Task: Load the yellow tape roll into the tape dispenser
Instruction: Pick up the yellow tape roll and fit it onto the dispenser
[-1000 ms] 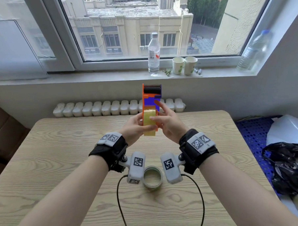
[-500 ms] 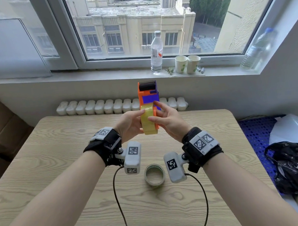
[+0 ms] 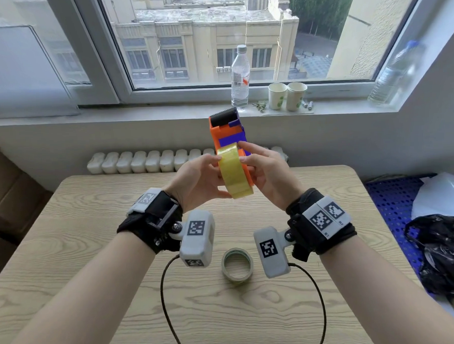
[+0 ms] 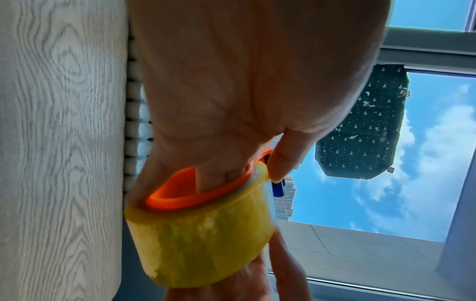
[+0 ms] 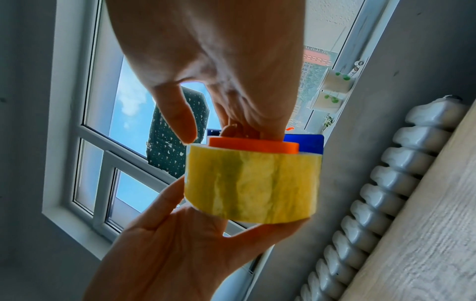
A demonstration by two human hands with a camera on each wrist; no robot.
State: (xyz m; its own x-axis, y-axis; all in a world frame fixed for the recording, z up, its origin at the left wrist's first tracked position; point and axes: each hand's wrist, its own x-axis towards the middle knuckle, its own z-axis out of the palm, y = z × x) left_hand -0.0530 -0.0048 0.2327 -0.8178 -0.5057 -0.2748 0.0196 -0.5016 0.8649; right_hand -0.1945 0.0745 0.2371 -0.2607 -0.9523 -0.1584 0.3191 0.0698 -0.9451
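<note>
no words, brands or numbers can be read anywhere. the water bottle (image 3: 240,77) on the windowsill carries a white label with a barcode and a red mark, its print too small to make out. the wrist bands (image 3: 324,218) and camera housings (image 3: 197,240) bear only black-and-white square marker patterns.

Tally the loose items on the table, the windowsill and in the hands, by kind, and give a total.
Tape rolls: 2 (yellow tape roll held up, clear roll on the table)
Tape dispensers: 1 (tape dispenser)
Plastic bottles: 2 (centre bottle, corner bottle)
Paper cups: 2 (left cup, right cup)
Total: 7
</note>
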